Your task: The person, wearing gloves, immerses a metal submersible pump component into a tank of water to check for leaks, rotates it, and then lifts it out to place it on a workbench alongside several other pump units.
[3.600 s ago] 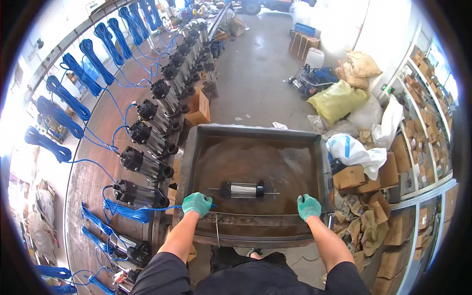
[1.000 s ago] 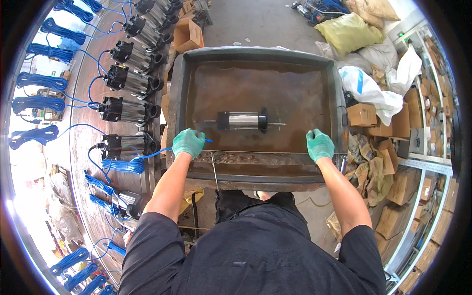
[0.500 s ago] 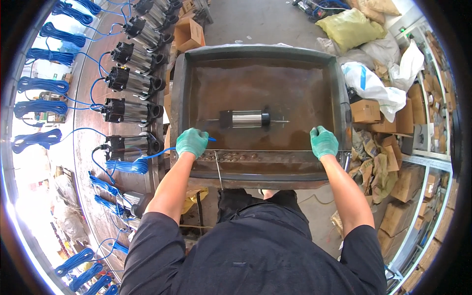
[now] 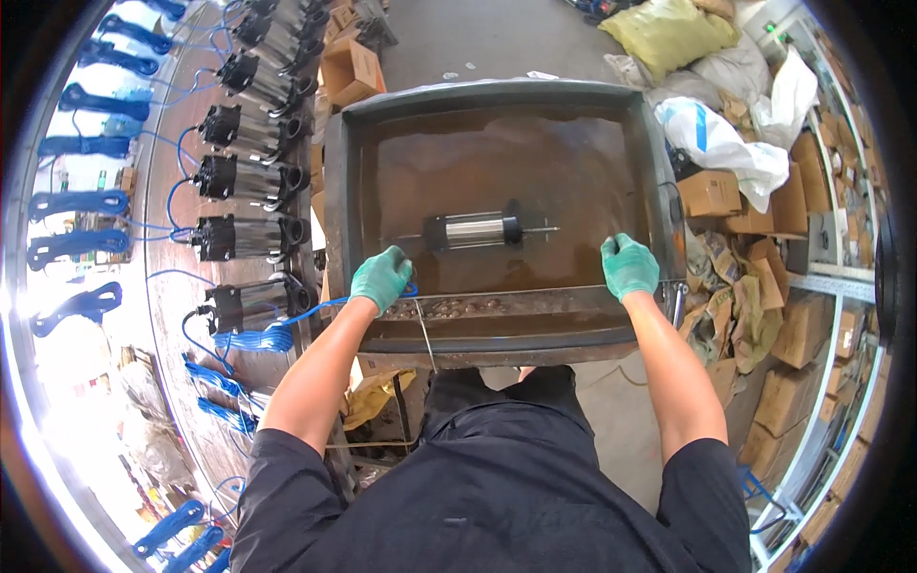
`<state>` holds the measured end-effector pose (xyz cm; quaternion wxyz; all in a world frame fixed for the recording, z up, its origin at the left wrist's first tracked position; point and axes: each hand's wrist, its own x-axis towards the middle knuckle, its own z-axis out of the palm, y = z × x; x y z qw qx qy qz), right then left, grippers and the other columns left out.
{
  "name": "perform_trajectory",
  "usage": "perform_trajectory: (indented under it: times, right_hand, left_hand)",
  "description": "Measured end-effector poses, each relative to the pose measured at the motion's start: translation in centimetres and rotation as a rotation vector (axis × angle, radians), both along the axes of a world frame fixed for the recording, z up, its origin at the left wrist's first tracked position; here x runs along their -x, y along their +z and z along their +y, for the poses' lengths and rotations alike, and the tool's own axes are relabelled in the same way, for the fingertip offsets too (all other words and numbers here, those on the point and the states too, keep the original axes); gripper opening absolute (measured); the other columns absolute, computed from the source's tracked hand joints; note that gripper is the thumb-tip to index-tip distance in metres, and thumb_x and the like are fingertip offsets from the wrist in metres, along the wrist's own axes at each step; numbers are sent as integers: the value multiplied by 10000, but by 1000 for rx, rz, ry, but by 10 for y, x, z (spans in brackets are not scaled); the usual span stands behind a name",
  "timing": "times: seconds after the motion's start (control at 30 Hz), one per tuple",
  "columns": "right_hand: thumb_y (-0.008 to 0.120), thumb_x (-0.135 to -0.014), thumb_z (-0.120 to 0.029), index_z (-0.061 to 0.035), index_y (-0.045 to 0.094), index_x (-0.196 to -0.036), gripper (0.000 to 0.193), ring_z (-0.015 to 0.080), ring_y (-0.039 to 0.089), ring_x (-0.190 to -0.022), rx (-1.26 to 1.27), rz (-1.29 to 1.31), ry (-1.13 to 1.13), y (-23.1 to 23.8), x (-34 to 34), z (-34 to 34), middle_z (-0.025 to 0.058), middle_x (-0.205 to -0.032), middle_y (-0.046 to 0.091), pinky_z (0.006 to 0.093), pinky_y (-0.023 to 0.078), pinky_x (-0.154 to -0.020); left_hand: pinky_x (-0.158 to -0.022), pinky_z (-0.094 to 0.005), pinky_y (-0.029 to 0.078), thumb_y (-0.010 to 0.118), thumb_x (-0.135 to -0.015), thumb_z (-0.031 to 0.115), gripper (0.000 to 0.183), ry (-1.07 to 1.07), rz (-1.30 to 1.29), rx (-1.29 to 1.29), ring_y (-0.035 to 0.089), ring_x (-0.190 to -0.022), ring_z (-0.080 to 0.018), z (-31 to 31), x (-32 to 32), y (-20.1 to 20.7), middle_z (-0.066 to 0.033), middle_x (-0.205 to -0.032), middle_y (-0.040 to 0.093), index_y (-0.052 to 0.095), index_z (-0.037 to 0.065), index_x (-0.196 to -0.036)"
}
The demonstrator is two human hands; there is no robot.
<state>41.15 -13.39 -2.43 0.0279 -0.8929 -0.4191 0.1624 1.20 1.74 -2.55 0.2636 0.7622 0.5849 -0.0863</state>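
My left hand (image 4: pixel 381 279), in a green glove, is over the near left of a dark tank (image 4: pixel 666 191) of brown water. Its fingers are curled in, and what they hold, if anything, is hidden. A blue cable (image 4: pixel 330 303) passes at its wrist and shows again beyond the hand. My right hand (image 4: pixel 630 266), gloved alike, is curled over the near right side; I cannot make out anything in it. Between and beyond both hands, a silver cylinder with black ends (image 4: pixel 475 230) lies level in the water, a thin rod sticking out at each end.
A row of silver and black pumps (image 4: pixel 239 179) with blue cable coils (image 4: pixel 78 205) lines the bench on the left. Cardboard boxes (image 4: pixel 711 195), a white sack (image 4: pixel 716 143) and a yellow-green sack (image 4: pixel 669 36) are piled right of the tank. Metal shelving (image 4: pixel 829 372) stands farther right.
My left hand has shifted slightly right, and the cable end beside it sits lower. My right hand and the silver cylinder hardly move. The view has swung a little.
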Motion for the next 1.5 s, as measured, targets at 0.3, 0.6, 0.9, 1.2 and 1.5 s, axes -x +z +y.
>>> perform_trajectory:
  times: [0.3, 0.6, 0.9, 1.2, 1.5]
  right_hand:
    - [507, -974, -386, -104, 687, -916, 339, 380, 691, -902, -49, 45, -45, -8, -5, -3, 161, -932, 725, 504, 540, -799]
    - [484, -986, -357, -104, 702, -947, 336, 341, 702, -912, -73, 139, -82, -12, -9, -9, 133, -957, 733, 478, 554, -805]
    - [491, -988, -355, -114, 706, -980, 323, 309, 704, -936, -89, 159, -83, -15, -12, -10, 110, -973, 732, 460, 561, -809]
    - [516, -978, -355, -122, 712, -986, 304, 300, 705, -935, -131, 184, -93, -15, -7, -13, 104, -974, 732, 458, 565, -802]
    - [541, -960, -348, -121, 712, -953, 284, 305, 709, -907, -176, 165, -104, -17, -20, -11, 105, -942, 732, 461, 570, -782]
  left_hand:
    - [-774, -404, 541, 692, -894, 217, 283, 159, -399, 244, 695, -867, -288, -1, -133, -59, -158, -901, 702, 610, 48, -1105]
    - [-663, -355, 627, 661, -963, 119, 301, 442, -414, 603, 710, -850, -242, 9, -204, -81, -134, -1106, 660, 529, 18, -1215]
    - [-619, -415, 644, 659, -948, 45, 250, 381, -482, 483, 718, -754, -258, 4, -165, -92, -132, -1029, 663, 529, 1, -1156]
    - [-577, -403, 630, 657, -946, 35, 251, 452, -511, 470, 708, -714, -248, -19, -143, -83, -117, -1033, 665, 529, 18, -1160]
    - [-539, -389, 613, 658, -942, 40, 220, 482, -523, 430, 668, -644, -222, -20, -159, -78, -101, -963, 661, 526, 21, -1117]
